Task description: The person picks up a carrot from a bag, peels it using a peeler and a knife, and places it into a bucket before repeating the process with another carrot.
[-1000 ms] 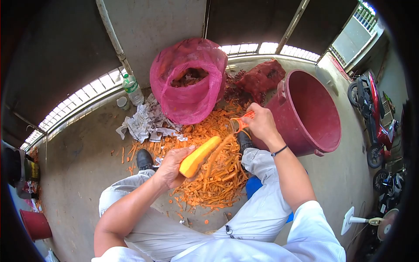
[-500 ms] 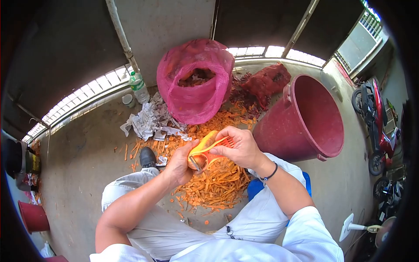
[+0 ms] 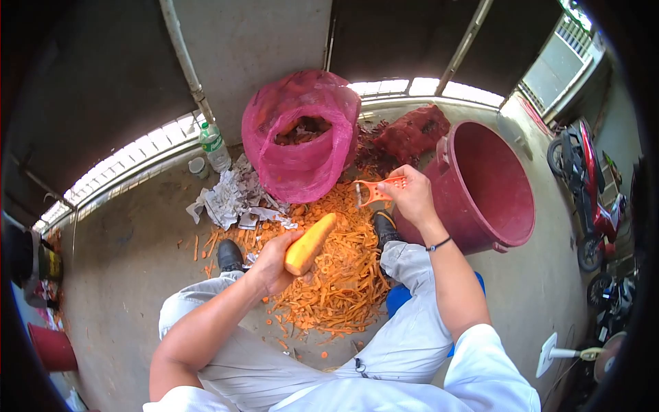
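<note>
My left hand [image 3: 276,264] is closed around a peeled, bright orange carrot [image 3: 310,244], whose thick cut end points down toward me. Up and to the right, my right hand [image 3: 410,196] grips an orange peeler [image 3: 375,191] by its handle, blade end pointing left, apart from the carrot. Beneath both hands a heap of orange peelings [image 3: 336,288] covers the floor between my legs. Beyond them stands a pink mesh sack [image 3: 302,161], its mouth open and carrots inside.
A large dark red bin [image 3: 439,199] leans at the right, beside a red mesh sack [image 3: 415,134]. Crumpled paper [image 3: 230,199], a plastic bottle [image 3: 214,147] and a cup [image 3: 198,167] are at the left. Motorcycles [image 3: 594,185] stand far right.
My right hand has lifted the peeler off the carrot and moved up and right. The carrot in my left hand has turned, and its peeled side now shows fully.
</note>
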{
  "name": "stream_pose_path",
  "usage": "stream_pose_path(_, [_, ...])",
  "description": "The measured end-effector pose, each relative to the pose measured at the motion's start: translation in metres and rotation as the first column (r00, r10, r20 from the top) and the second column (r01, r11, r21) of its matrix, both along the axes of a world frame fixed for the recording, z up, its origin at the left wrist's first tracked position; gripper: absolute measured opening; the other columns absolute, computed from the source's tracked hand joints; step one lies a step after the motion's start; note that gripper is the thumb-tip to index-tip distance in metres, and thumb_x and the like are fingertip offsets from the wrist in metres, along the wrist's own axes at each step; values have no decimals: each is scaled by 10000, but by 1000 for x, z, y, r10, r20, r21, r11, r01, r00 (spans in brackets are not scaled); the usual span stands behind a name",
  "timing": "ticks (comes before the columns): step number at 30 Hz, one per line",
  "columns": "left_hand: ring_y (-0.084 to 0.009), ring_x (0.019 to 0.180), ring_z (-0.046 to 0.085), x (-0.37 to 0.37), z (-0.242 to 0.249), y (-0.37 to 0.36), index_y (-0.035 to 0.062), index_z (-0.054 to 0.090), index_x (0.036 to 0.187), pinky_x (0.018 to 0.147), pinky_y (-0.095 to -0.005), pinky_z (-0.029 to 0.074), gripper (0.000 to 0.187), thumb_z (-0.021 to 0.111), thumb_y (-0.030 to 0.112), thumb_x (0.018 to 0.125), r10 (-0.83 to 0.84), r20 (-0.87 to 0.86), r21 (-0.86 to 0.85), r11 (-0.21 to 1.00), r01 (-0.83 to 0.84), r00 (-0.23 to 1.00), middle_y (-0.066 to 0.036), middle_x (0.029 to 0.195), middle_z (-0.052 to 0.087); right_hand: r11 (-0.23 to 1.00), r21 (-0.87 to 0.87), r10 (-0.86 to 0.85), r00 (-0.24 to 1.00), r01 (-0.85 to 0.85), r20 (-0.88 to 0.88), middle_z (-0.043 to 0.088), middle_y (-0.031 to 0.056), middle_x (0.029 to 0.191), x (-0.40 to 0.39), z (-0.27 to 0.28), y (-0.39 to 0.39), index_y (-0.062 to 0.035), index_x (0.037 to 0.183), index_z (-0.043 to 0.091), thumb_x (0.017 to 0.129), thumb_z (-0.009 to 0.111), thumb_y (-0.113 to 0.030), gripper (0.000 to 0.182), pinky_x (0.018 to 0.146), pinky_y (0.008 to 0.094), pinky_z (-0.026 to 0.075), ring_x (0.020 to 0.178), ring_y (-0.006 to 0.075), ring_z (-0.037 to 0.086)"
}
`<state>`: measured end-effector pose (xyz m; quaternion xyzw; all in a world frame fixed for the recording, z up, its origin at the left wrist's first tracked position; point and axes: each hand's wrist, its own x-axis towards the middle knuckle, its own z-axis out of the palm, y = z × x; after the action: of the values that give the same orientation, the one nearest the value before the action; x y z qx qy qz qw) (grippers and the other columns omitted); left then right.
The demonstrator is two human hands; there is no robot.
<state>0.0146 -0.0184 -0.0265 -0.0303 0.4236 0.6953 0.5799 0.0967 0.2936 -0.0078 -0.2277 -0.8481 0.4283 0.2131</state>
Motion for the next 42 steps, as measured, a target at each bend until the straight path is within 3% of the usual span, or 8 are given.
stream_pose_path(3, [-203,685,600,-2,-11,2,67,575,1250,541,-363,443,386,404,365,1073,106,86,-27,994,-104,991,-86,932,652,858,-415,257,953,-303,-163,751,73,870,4,10,-43,8,963,686,827,857,-116,251,719,271,567,813,101,713])
stream_pose_path(9, [-149,682,580,14,-12,10,144,609,1217,540,-323,387,323,419,354,1061,174,-19,-124,977,-175,985,-23,905,647,814,-81,568,818,-575,-90,749,63,891,17,36,-104,2,977,693,840,839,-56,209,732,252,572,809,84,696])
stream_pose_path(15, [-144,699,591,19,2,4,121,645,1155,542,-323,415,294,488,345,1049,92,-113,-78,992,-101,989,-26,875,646,942,-23,332,940,-335,-77,743,140,814,5,24,-62,-1,940,688,816,825,-130,225,678,316,572,751,185,740])
stream_pose_path(19, [-186,705,612,18,-7,-1,131,603,1182,530,-317,416,313,516,393,1037,56,-139,-92,993,-69,989,-49,905,646,896,425,87,988,-133,126,734,189,827,1,19,-8,-17,925,687,791,820,-175,246,701,396,573,766,320,745])
stream_pose_path(21, [-164,685,601,19,-2,0,80,647,1127,515,-336,430,287,540,333,1043,87,-184,-94,990,-106,979,-50,862,646,922,380,18,987,-79,162,734,202,836,5,20,-1,-16,916,686,791,824,-187,253,704,413,573,802,340,745])
stream_pose_path(25, [-172,663,598,7,-8,1,81,630,1158,510,-350,439,310,508,347,1056,84,-43,-53,995,-86,996,-55,857,651,985,157,69,996,-78,61,749,127,815,7,18,-18,-11,926,683,796,854,-154,259,682,340,570,747,208,742])
stream_pose_path(27, [-176,651,597,6,-7,5,84,606,1209,505,-359,443,336,458,353,1072,158,81,-82,985,-151,984,-59,875,661,869,-349,312,936,-351,-163,747,48,861,8,16,-44,-9,956,682,820,857,-108,242,687,274,562,762,106,702])
stream_pose_path(42, [-171,920,623,15,-11,1,192,610,1242,762,-401,477,355,494,463,1043,118,42,-98,989,-113,992,-21,1072,677,806,50,590,795,-590,-141,731,32,803,18,43,-105,-5,954,693,817,874,-100,246,659,249,545,739,66,678])
